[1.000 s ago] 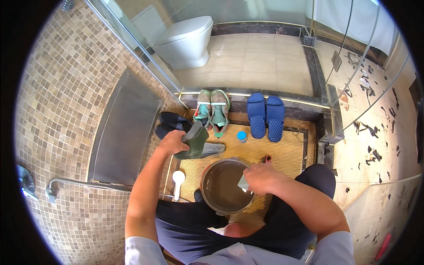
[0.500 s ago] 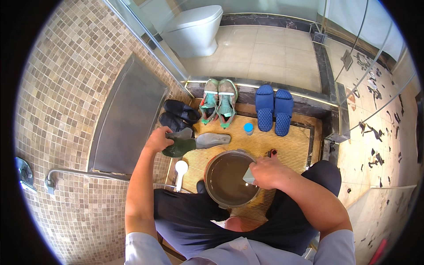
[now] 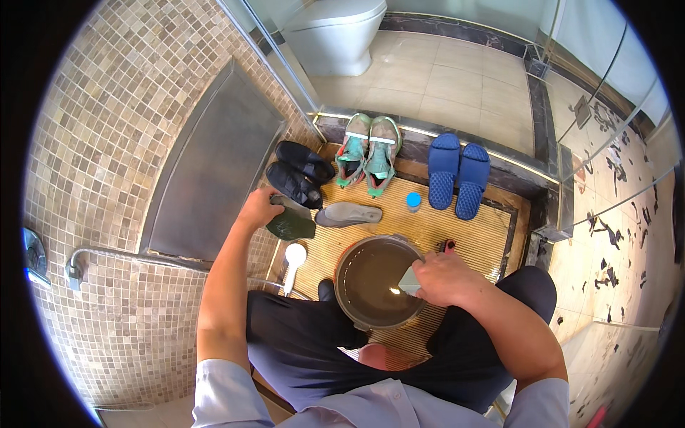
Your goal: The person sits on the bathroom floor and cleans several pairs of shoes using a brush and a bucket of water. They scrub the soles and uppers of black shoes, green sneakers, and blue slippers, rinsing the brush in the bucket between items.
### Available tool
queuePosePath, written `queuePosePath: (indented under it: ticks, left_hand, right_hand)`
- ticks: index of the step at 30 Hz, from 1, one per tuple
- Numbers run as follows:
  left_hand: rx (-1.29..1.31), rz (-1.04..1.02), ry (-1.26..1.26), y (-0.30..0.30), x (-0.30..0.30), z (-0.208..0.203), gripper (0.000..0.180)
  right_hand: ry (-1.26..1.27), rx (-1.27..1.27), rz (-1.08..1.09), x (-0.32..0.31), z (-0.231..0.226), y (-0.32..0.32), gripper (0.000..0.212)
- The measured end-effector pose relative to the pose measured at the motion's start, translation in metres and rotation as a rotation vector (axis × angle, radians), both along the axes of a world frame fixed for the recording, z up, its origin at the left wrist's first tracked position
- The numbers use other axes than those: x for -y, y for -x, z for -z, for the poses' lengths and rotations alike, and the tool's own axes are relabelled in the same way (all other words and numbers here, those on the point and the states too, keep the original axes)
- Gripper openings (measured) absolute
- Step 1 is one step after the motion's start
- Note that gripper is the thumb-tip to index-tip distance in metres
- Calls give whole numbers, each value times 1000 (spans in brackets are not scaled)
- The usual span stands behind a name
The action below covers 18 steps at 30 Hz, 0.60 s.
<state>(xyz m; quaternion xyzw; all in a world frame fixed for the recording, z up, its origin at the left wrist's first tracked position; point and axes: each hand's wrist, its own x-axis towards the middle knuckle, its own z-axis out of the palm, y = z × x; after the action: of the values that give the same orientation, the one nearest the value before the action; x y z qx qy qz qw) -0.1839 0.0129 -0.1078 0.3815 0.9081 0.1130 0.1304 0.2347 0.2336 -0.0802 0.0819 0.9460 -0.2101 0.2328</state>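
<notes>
My left hand (image 3: 258, 210) is closed on the edge of a dark green insole (image 3: 292, 220), raised near the black shoes (image 3: 294, 187). A grey insole (image 3: 348, 214) lies sole-shaped on the ribbed mat beside it. My right hand (image 3: 448, 277) is closed round a pale flat block (image 3: 409, 281), whose kind I cannot make out, over the right side of a round basin (image 3: 343, 305). Murky brown water (image 3: 374, 274) fills much of the basin, which stands between my legs.
Green-and-grey sneakers (image 3: 369, 153) and blue slippers (image 3: 458, 175) lean against the dark raised sill. A blue-capped small bottle (image 3: 414, 202) stands on the mat (image 3: 471, 239). A white shower head (image 3: 293, 260) lies left of the basin. Glass panels and a toilet (image 3: 335, 36) are beyond.
My view has shifted slightly. The left hand has drawn the green insole back toward the wall, apart from the grey insole. The right hand stays at the basin's right side with the pale block.
</notes>
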Motion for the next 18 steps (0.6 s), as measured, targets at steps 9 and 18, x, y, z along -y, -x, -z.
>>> queuePosePath:
  ticks: [9,18]
  left_hand:
    - [22,-106,58,-5,-18,-1,39]
    - [144,-223,24,-20,-33,-13,38]
  right_hand:
    - [-9,8,-14,-1,2,-1,42]
    - [-4,11,-5,-2,-2,-1,42]
